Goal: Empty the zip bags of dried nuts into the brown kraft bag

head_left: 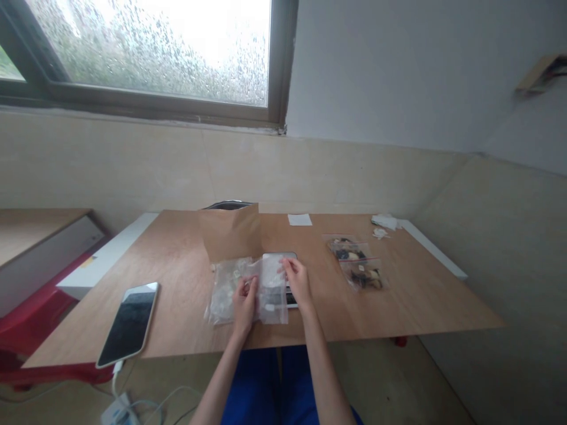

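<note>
A clear plastic zip bag (272, 307) hangs between my hands near the front of the table. My left hand (244, 304) is closed in a pinch on its left side. With thumb and fingertips together, my right hand (297, 283) grips the bag's upper right edge. Under the bag lies a flat device with a light frame (290, 299), mostly covered, so its kind is unclear. More clear plastic bags (222, 298) lie in a pile just left of my left hand. Behind them stands an open brown paper bag (233, 233).
On the right lie several zip bags with dark and pale pieces (365, 275). White paper (300, 219) rests at the back, with crumpled scraps (385, 222) at the far right corner. A tablet-like device (129, 321) lies front left, its white cable (117, 372) hanging over the edge.
</note>
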Demonstrator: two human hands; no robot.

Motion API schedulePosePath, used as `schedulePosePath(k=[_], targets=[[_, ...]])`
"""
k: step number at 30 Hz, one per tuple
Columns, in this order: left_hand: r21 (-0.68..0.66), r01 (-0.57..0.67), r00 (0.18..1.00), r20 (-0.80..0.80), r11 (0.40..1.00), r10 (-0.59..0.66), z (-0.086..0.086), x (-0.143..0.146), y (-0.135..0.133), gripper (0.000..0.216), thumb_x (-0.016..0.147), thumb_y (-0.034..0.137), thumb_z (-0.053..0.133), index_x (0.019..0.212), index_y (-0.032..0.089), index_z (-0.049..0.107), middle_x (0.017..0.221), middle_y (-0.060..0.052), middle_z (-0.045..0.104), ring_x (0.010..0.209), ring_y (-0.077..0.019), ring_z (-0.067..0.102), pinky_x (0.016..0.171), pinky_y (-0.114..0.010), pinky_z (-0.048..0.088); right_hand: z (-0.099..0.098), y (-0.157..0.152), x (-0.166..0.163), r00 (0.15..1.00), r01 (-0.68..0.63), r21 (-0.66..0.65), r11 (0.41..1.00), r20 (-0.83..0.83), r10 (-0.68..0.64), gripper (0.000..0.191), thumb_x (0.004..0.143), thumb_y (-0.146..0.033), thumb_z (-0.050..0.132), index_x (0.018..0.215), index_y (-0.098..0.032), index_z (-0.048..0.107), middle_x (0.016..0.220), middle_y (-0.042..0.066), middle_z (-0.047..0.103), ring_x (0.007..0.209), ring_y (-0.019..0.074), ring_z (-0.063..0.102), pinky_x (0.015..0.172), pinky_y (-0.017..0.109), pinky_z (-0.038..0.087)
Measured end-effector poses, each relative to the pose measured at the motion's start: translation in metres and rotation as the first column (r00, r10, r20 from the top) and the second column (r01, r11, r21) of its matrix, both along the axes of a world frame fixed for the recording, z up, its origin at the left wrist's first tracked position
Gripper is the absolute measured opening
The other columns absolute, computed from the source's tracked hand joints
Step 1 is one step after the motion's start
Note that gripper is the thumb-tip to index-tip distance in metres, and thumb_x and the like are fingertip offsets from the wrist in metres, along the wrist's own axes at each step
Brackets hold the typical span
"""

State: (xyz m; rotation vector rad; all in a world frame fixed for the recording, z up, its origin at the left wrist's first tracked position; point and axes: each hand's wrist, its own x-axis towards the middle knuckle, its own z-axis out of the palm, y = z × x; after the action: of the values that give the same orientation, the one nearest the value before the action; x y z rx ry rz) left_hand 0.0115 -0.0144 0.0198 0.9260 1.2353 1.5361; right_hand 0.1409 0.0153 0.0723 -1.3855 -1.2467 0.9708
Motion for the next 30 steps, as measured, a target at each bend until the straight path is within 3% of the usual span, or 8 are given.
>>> schedulePosePath(k=[3, 5, 10, 16, 19, 23, 26, 30], targets=[[0.020, 0.003, 0.999, -0.042, 1.000, -0.002, 0.008, 0.007, 0.000, 0.034, 0.075, 0.046, 0.059, 0.091, 0.017, 0.059, 0.048, 0.008, 0.044, 0.036, -0.0059, 0.033, 0.035, -0.018, 0.022, 0.003, -0.006, 0.005, 0.997, 0.032, -0.021, 0.999, -0.063, -0.033, 0.044, 0.084, -0.056, 0.035, 0.089, -0.017, 0.053, 0.069, 0.003, 0.057, 0.057, 0.0143, 0.054, 0.048, 0.023, 0.040], [0.032, -0.038, 0.997, -0.062, 0.999, 0.040, 0.012, 0.007, 0.002, 0.034, 0.076, 0.046, 0.058, 0.093, 0.017, 0.059, 0.048, 0.007, 0.044, 0.037, -0.0064, 0.034, 0.036, -0.018, 0.024, 0.003, -0.012, 0.009, 0.988, -0.110, -0.095, 0.989, -0.121, 0.098, 0.043, 0.084, -0.057, 0.035, 0.094, -0.018, 0.050, 0.075, 0.003, 0.059, 0.061, 0.0141, 0.057, 0.051, 0.023, 0.043], [0.027, -0.193, 0.968, -0.157, 0.981, 0.195, 0.021, -0.004, 0.009, 0.035, 0.076, 0.048, 0.055, 0.092, 0.017, 0.057, 0.053, 0.005, 0.049, 0.042, -0.0090, 0.041, 0.042, -0.020, 0.032, -0.006, -0.026, 0.014, 0.827, -0.552, -0.256, 0.794, -0.292, 0.481, 0.052, 0.073, -0.055, 0.058, 0.107, -0.020, 0.041, 0.068, -0.002, 0.061, 0.055, 0.0127, 0.059, 0.056, 0.024, 0.045], [0.017, -0.230, 0.912, -0.346, 0.973, 0.221, 0.028, -0.022, 0.018, 0.037, 0.076, 0.052, 0.048, 0.088, 0.017, 0.054, 0.059, 0.002, 0.054, 0.053, -0.0150, 0.053, 0.052, -0.026, 0.040, -0.015, -0.026, 0.016, 0.784, -0.610, -0.205, 0.765, -0.295, 0.546, 0.046, 0.069, -0.050, 0.065, 0.098, -0.018, 0.050, 0.058, -0.005, 0.055, 0.052, 0.0110, 0.055, 0.056, 0.024, 0.043], [0.019, -0.247, 0.874, -0.427, 0.969, 0.231, 0.030, -0.034, 0.023, 0.037, 0.076, 0.052, 0.046, 0.087, 0.017, 0.053, 0.061, 0.001, 0.055, 0.056, -0.0170, 0.055, 0.055, -0.028, 0.042, -0.021, -0.019, 0.028, 0.876, -0.473, -0.161, 0.866, -0.187, 0.444, 0.038, 0.074, -0.047, 0.057, 0.099, -0.018, 0.052, 0.065, -0.001, 0.060, 0.064, 0.0154, 0.059, 0.064, 0.029, 0.046], [0.005, -0.282, 0.813, -0.529, 0.959, 0.242, 0.031, -0.056, 0.024, 0.038, 0.076, 0.053, 0.044, 0.087, 0.018, 0.054, 0.067, -0.004, 0.060, 0.067, -0.0219, 0.060, 0.060, -0.031, 0.045, -0.039, -0.009, 0.073, 0.982, 0.073, 0.099, 0.992, 0.167, -0.089, 0.027, 0.077, -0.038, 0.047, 0.093, -0.018, 0.056, 0.097, 0.010, 0.061, 0.095, 0.0227, 0.056, 0.087, 0.040, 0.042], [-0.058, -0.291, 0.799, -0.564, 0.955, 0.209, 0.027, -0.071, 0.021, 0.040, 0.077, 0.053, 0.041, 0.091, 0.018, 0.053, 0.074, -0.006, 0.063, 0.073, -0.0243, 0.062, 0.062, -0.033, 0.046, -0.054, -0.004, 0.119, 0.761, 0.397, 0.252, 0.883, 0.447, -0.470, 0.028, 0.074, -0.027, 0.046, 0.095, -0.012, 0.057, 0.105, 0.018, 0.055, 0.107, 0.0294, 0.047, 0.094, 0.048, 0.033], [-0.158, -0.280, 0.747, -0.655, 0.947, 0.112, 0.023, -0.078, 0.016, 0.045, 0.080, 0.054, 0.038, 0.102, 0.017, 0.050, 0.080, -0.009, 0.064, 0.075, -0.0268, 0.063, 0.065, -0.037, 0.047, -0.067, -0.007, 0.161, 0.472, 0.522, 0.312, 0.794, 0.669, -0.574, 0.043, 0.069, -0.020, 0.050, 0.109, -0.005, 0.053, 0.126, 0.027, 0.040, 0.121, 0.0371, 0.033, 0.094, 0.052, 0.029]])
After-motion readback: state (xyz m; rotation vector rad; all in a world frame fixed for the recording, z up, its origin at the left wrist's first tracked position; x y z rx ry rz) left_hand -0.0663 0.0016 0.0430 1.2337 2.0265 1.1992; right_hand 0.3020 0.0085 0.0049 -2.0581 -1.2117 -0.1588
